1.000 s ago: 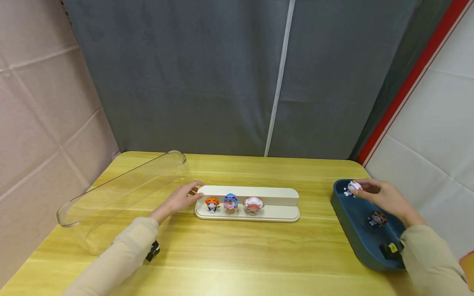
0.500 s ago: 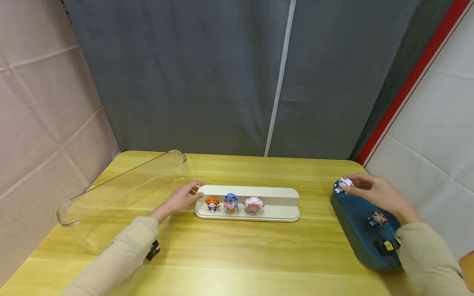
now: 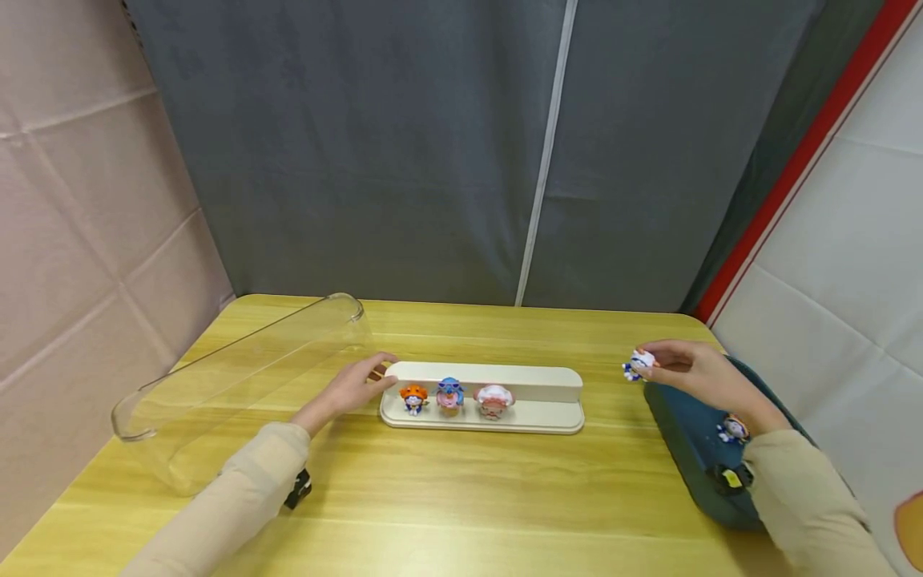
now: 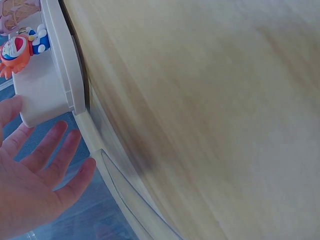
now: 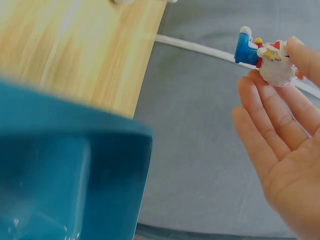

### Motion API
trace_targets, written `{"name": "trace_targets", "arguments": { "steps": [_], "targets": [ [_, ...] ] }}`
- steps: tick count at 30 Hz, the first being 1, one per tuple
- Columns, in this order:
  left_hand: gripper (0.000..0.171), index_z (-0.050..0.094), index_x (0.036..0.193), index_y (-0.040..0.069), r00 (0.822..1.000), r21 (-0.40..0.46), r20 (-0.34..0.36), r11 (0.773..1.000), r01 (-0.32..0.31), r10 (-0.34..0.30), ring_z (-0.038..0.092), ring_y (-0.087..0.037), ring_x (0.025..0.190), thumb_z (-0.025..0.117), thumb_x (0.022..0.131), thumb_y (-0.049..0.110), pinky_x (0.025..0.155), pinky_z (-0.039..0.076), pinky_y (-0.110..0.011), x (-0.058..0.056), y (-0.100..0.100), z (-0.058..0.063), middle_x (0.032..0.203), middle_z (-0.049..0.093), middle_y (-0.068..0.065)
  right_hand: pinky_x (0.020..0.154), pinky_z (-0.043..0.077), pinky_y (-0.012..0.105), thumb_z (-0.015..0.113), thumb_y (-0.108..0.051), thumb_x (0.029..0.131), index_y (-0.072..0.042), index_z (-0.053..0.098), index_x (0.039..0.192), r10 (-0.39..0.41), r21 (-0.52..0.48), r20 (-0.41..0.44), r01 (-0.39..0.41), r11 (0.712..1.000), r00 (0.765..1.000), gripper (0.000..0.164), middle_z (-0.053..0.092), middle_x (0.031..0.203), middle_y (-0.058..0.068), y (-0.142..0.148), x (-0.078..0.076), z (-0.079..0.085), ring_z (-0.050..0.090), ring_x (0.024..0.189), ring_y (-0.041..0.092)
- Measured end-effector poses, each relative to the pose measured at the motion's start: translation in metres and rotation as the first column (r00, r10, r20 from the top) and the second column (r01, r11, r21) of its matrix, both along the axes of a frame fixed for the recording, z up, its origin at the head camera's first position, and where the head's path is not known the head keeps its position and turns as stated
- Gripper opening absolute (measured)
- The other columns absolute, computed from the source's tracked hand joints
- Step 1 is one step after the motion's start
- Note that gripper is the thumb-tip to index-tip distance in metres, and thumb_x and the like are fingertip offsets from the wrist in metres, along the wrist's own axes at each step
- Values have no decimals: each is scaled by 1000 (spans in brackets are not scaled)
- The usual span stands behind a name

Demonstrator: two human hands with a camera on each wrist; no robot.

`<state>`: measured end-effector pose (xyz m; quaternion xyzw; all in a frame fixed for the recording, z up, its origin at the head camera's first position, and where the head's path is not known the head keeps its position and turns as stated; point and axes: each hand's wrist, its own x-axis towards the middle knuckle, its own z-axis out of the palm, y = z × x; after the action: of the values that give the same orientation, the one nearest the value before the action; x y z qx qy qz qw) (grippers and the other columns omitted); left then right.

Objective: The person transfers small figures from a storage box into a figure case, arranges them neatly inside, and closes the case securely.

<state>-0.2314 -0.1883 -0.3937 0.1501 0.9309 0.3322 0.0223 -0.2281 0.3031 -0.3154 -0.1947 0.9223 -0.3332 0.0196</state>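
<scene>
My right hand pinches a small white-and-blue figurine by its head, just left of the blue tray. In the right wrist view the figurine shows a white head, blue legs and a gold star, between thumb and fingertips. My left hand touches the left end of a cream display base with thumb and fingers spread. Standing on that base are an orange-hatted figurine, a blue-and-pink one and a pink one with a white top.
A clear plastic cover lies slanted on the table's left side, beyond the left forearm. Another figurine lies in the blue tray, partly behind the right wrist. The wooden table ends at a grey curtain.
My right hand has lifted the white-and-blue figurine out of the tray and carried it left, past the tray's edge. The left hand and the display base have stayed put.
</scene>
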Motion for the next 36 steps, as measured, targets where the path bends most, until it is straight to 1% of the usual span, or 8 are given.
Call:
{"name": "trace_targets", "arguments": {
  "steps": [2,7,12,15,24,31,36],
  "targets": [
    [37,48,122,8,1000,-2,-2,1000,0,0,53,-28,96,53,90,25,80,44,-42,0,0,0,105,56,-13,74,48,28,59,-34,84,-4,52,120,8,-2,3,-8,1000,1000,47,57,102,9,-5,-1,-1,56,90,19],
    [36,48,122,8,1000,-2,-7,1000,0,0,53,-27,96,53,90,24,80,44,-42,1,1,0,104,56,-13,73,48,24,59,-32,84,-3,53,118,47,-32,8,-46,998,999,44,58,99,8,-15,-3,-3,57,88,19],
    [36,48,121,7,1000,4,-8,1000,1,-1,53,-28,96,53,90,24,80,44,-42,1,1,1,104,56,-13,74,49,28,60,-32,83,-4,53,117,64,-54,29,-62,997,998,44,59,100,8,-25,-7,-7,56,88,19],
    [36,48,121,8,1000,8,-5,1000,-1,1,53,-28,96,53,89,23,80,44,-42,2,1,1,105,56,-13,75,48,30,61,-31,83,-4,53,116,74,-70,28,-72,995,997,43,59,99,7,-31,-7,-8,56,89,20],
    [37,48,122,9,1000,4,3,1000,-6,6,53,-28,96,53,89,25,81,44,-42,0,0,0,105,56,-13,75,47,26,64,-25,82,-3,55,110,134,-114,22,-130,985,991,37,60,94,5,-48,-11,-16,56,85,19],
    [38,48,122,8,1000,6,4,1000,-7,7,53,-27,96,53,89,26,80,44,-42,0,0,0,105,56,-12,78,46,35,64,-25,82,-3,56,110,174,-123,43,-168,978,984,36,60,96,5,-60,-12,-21,56,88,19],
    [37,48,122,8,1000,2,4,1000,-6,6,53,-27,96,53,89,26,80,44,-41,0,0,0,105,56,-12,81,46,36,65,-23,81,-4,57,110,204,-136,63,-195,971,977,35,59,99,6,-69,-14,-26,55,90,20]
  ]
}}
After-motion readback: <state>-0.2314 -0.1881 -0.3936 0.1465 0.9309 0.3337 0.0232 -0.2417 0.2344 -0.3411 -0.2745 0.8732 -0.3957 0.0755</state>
